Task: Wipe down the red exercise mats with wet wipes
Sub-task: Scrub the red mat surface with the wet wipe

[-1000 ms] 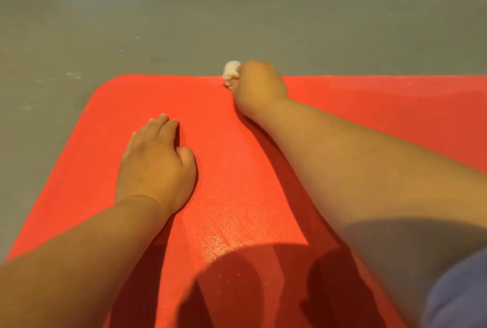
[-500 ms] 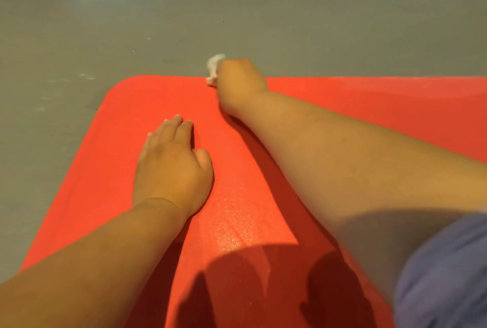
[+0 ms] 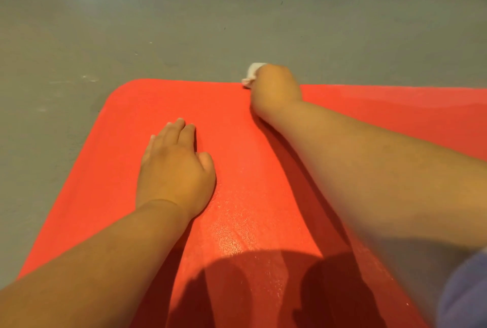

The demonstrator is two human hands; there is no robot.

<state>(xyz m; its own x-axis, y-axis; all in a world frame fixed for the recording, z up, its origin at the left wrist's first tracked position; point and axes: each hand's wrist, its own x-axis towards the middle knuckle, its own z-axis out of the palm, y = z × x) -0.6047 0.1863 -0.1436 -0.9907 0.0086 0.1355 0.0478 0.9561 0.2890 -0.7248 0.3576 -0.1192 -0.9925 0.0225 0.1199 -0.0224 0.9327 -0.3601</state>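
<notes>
Right hand (image 3: 275, 88), fingers curled round a wet wipe (image 3: 253, 72), scrubs the red mat's (image 3: 147, 106) far edge; left hand (image 3: 174, 167), fingers together and flat, braces.

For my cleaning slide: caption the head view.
Right hand holds crumpled white wet wipe at far edge of red exercise mat; left hand rests on it.
</notes>
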